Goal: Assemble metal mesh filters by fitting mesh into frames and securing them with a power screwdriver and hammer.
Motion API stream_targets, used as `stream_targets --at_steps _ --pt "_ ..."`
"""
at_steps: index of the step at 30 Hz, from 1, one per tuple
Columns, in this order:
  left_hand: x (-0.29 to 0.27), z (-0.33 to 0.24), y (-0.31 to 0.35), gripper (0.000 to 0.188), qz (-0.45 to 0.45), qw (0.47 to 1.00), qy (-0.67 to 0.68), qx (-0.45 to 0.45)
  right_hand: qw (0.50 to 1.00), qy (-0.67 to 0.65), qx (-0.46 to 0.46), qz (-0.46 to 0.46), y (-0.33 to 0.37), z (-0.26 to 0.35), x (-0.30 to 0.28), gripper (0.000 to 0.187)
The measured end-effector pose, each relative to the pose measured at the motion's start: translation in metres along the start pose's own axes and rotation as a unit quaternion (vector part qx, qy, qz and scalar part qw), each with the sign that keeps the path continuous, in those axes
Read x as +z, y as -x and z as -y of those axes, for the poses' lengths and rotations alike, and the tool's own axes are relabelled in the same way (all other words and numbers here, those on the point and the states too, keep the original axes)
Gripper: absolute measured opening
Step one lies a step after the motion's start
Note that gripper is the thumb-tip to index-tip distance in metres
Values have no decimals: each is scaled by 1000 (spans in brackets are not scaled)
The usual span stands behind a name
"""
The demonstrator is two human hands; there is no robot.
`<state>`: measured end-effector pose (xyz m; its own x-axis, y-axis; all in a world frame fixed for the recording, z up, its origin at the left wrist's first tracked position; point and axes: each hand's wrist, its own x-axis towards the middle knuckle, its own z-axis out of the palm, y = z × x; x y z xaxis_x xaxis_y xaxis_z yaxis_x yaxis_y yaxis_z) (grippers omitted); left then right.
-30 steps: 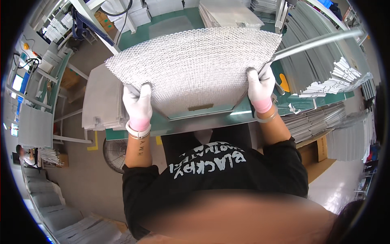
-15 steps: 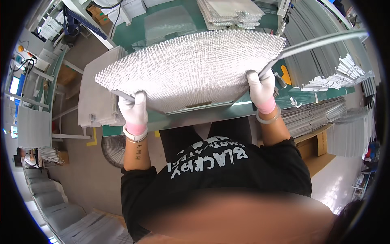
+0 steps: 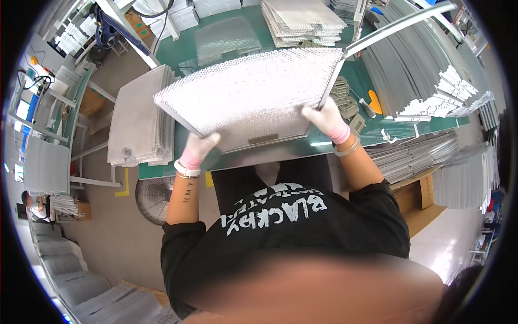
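A silvery metal mesh filter panel is tilted over the green worktable, edged with thin grey frame strips at its sides. My left hand, in a white glove with a pink cuff, grips its near left edge. My right hand, gloved the same way, is closed on its right edge, thumb lying over the mesh. From the panel's far right corner a long pale frame strip sticks out toward the upper right. The fingers under the panel are hidden.
Stacked mesh sheets stand at the left and at the back. Long metal strips are piled at the right. Beside my right hand lie small grey-beige parts and an orange-yellow handled tool. A floor fan stands below.
The panel's far side has swung left and looks narrower. Both hands have shifted, the right one leftward and the left one slightly rightward. The long strip points more steeply upward, and small parts have come into view.
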<state>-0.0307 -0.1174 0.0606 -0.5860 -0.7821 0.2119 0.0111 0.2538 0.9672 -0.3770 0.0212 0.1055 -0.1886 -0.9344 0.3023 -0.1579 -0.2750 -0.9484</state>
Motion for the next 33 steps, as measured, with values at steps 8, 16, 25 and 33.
stream_targets --at_steps 8,16,25,33 --pt "-3 47 15 52 191 973 -120 -55 965 109 101 215 20 -55 -12 49" --pt "-9 15 21 58 160 956 -244 40 977 68 71 192 21 -17 -14 60" --pt "-1 -112 -4 20 -102 953 61 278 960 -1 -279 -38 -14 98 7 21" --pt "11 -112 0 22 99 911 162 366 951 8 -305 -52 5 86 7 40"
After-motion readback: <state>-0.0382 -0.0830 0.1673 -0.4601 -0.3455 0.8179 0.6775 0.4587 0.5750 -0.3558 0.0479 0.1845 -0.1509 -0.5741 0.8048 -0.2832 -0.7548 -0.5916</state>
